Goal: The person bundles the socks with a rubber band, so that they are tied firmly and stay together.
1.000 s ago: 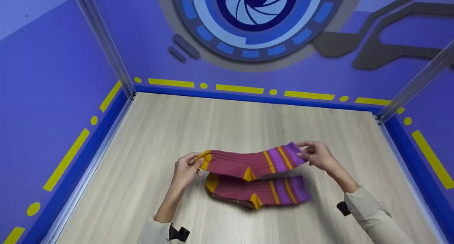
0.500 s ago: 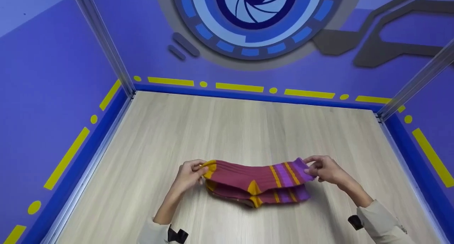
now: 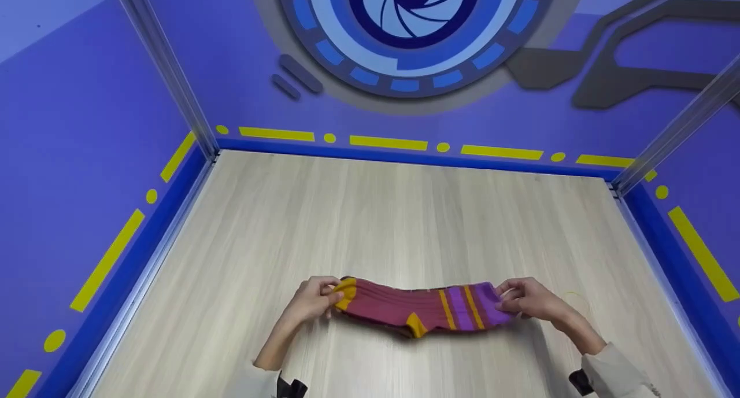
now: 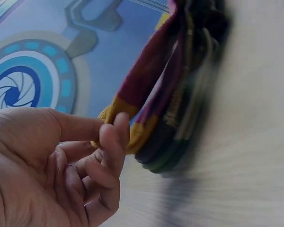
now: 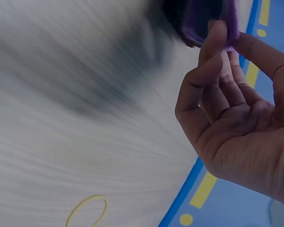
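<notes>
A maroon sock (image 3: 393,305) with mustard toe and heel and purple cuff stripes stretches sideways between both hands. At its toe, the left hand (image 3: 310,301) pinches the mustard tip between thumb and fingers. On the opposite side the right hand (image 3: 535,298) pinches the purple cuff. The left wrist view shows a second sock with a mustard toe (image 4: 144,135) just under the held one, and a gap between them. Beneath that lie more layers, dark ones (image 4: 161,146) and a green edge (image 4: 163,165). From the head view, the held sock hides most of this stack.
A thin yellow ring like a rubber band (image 5: 98,196) lies on the pale wood-grain table (image 3: 404,213), to the right of the right hand. Blue-purple panels (image 3: 231,85) with yellow dashes border the table at the back and both sides.
Both hands have lowered the held sock toward the front, from behind the similar sock to over it, so the lower one is now mostly covered. Both pinches have stayed on the sock.
</notes>
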`<state>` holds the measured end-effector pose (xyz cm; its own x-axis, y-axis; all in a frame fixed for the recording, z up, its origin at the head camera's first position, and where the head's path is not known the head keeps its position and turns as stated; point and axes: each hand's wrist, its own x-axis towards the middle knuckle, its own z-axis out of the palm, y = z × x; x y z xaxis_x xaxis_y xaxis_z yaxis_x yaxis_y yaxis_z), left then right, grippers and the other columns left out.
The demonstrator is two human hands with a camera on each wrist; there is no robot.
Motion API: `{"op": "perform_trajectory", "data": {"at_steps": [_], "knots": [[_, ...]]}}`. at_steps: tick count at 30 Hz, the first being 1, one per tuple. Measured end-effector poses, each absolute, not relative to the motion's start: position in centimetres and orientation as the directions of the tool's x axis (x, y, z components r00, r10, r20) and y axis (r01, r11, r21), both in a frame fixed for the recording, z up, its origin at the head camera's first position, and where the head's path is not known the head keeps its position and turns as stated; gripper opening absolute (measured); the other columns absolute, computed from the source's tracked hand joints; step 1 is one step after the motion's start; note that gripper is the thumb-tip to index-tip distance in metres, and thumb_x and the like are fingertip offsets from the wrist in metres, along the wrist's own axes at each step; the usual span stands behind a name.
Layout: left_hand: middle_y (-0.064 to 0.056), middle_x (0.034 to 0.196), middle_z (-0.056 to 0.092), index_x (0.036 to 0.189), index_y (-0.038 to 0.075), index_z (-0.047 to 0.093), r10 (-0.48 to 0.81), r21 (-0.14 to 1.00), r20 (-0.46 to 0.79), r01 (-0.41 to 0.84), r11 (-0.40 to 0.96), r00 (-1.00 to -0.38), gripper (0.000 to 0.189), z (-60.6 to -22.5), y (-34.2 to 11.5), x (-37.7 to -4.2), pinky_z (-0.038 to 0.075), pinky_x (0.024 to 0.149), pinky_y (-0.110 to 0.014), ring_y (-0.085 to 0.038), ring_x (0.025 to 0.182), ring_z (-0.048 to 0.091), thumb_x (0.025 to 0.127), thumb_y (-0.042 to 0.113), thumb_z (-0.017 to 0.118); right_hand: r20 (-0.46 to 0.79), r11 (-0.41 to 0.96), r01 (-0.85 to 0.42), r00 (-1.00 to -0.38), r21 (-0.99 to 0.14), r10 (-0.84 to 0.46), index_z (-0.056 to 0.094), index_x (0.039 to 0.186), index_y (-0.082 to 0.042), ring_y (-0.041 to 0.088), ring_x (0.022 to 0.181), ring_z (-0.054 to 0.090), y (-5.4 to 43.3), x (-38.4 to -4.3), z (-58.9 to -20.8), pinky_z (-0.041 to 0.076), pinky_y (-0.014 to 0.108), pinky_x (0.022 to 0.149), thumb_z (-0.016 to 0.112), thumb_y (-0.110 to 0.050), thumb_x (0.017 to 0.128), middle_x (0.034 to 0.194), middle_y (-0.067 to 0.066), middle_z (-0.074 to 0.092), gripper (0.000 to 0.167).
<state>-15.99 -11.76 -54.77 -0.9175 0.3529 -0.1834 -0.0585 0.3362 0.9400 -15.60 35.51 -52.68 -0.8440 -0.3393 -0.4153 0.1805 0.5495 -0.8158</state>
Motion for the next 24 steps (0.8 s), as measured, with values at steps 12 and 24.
{"op": "perform_trajectory", "data": {"at_steps": [12, 24], "knots": [[0.007, 0.061, 0.053, 0.11, 0.009, 0.072, 0.204, 0.785, -0.154, 0.006, 0.62, -0.967, 0.025, -56.3, -11.0, -16.4, 0.032, 0.047, -0.023, -0.008, 0.047, 0.049, 0.087, 0.014, 0.079, -0.328, 0.624, 0.084, -0.9, -0.777, -0.287, 0.051, 0.132, 0.012, 0.018, 0.086, 0.059, 34.0, -15.4, -54.8, 0.049, 0.026, 0.067, 0.079, -0.021, 0.089, 0.101, 0.015, 0.066, 0.061], [0.005, 0.064, 0.051, 0.108, 0.014, 0.073, 0.071, 0.7, -0.153, -0.057, 0.712, -0.986, 0.024, -56.7, -10.8, -18.4, 0.031, 0.051, -0.027, -0.012, 0.057, 0.043, 0.085, 0.013, 0.081, -0.266, 0.666, 0.015, -0.923, -0.746, -0.278, 0.051, 0.132, 0.017, 0.026, 0.093, 0.063, 31.7, -17.1, -55.5, 0.05, 0.034, 0.076, 0.074, -0.013, 0.093, 0.107, 0.024, 0.065, 0.054]]}}
